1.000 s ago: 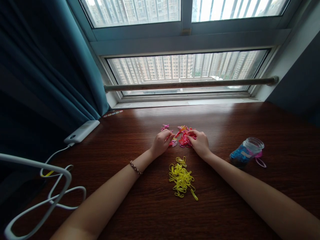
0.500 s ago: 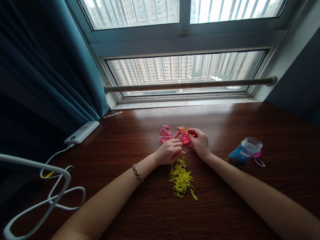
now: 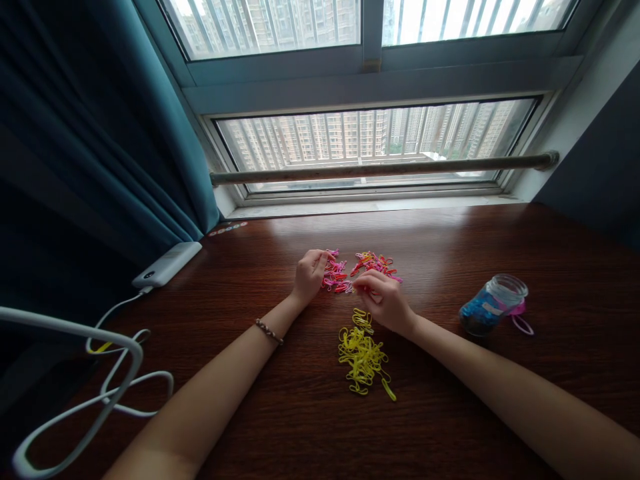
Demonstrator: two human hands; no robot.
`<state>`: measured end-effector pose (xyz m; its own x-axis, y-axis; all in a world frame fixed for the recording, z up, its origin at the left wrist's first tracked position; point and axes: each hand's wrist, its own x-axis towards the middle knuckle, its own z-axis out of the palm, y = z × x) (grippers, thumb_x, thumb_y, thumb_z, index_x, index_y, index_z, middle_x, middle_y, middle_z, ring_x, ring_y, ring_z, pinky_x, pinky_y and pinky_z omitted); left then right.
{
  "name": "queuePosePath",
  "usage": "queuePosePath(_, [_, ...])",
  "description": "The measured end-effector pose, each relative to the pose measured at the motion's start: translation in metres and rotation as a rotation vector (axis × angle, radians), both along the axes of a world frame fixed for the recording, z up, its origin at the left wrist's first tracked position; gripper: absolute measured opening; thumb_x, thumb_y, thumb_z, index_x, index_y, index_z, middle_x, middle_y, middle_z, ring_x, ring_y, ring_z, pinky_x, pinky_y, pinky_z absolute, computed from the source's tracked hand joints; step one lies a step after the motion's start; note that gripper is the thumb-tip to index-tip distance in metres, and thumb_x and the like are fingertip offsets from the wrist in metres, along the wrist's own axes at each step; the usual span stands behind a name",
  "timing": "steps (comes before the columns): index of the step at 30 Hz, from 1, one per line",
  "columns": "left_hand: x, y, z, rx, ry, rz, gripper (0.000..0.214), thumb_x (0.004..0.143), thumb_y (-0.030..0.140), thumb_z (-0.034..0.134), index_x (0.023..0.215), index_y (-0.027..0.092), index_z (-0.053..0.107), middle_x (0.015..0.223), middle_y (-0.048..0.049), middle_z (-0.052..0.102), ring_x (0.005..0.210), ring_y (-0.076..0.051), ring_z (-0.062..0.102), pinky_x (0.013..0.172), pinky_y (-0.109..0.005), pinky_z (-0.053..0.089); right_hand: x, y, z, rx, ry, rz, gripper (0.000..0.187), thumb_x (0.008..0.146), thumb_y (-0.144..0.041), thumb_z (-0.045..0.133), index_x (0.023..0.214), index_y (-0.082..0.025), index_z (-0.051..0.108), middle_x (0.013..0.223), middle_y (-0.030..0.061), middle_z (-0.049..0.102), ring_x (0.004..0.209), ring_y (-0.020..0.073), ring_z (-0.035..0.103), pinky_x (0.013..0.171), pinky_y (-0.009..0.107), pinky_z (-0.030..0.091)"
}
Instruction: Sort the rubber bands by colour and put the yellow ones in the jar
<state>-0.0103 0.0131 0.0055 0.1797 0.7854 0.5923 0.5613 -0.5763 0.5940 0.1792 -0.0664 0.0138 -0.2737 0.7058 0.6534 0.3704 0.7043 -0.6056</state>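
A heap of pink and red elastic bands [image 3: 373, 265] lies on the dark wooden table [image 3: 280, 413], with a smaller pink cluster [image 3: 334, 276] to its left. My left hand [image 3: 309, 275] has its fingers curled at the left edge of that pink cluster, touching the bands. Just right of the cluster, my right hand [image 3: 383, 300] is closed in a pinch, fingertips on a band. A pile of yellow bands [image 3: 363, 355] sits nearer to me, below my right hand.
A small glass jar [image 3: 491, 304] of blue bits lies tipped at the right with a pink band [image 3: 521, 324] beside it. A white power bank [image 3: 167, 264] and looping white cable [image 3: 107, 373] lie at the left by a teal curtain [image 3: 95, 147]. A window is behind.
My left hand has moved from the yellow pile up and left to the pink cluster. My right hand has drawn back from the red heap toward me and left.
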Motion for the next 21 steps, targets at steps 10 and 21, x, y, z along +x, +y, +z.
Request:
queuePosePath(10, [0.013,-0.006,0.000,0.117,0.396,-0.178,0.026,0.087,0.026,0.043,0.109,0.020,0.055,0.109,-0.0070,0.060,0.116,-0.022,0.044,0.098,-0.042,0.033,0.004,0.012,-0.002,0.076,-0.201,-0.127,0.025,0.082,-0.013,0.041,0.097,-0.021,0.060,0.094,0.0075,0.062,0.093,0.0204,0.053,0.084,0.036,0.042])
queuePosePath(21, [0.014,-0.006,-0.003,0.095,0.430,-0.171,0.039,0.088,0.029,0.042,0.124,0.017,0.039,0.117,-0.0095,0.058,0.124,-0.022,0.037,0.102,-0.045,0.026,0.009,0.069,-0.024,-0.233,-0.367,-0.454,0.031,0.082,-0.017,0.044,0.111,-0.016,0.055,0.116,0.0146,0.057,0.116,0.0281,0.043,0.098,0.052,0.025])
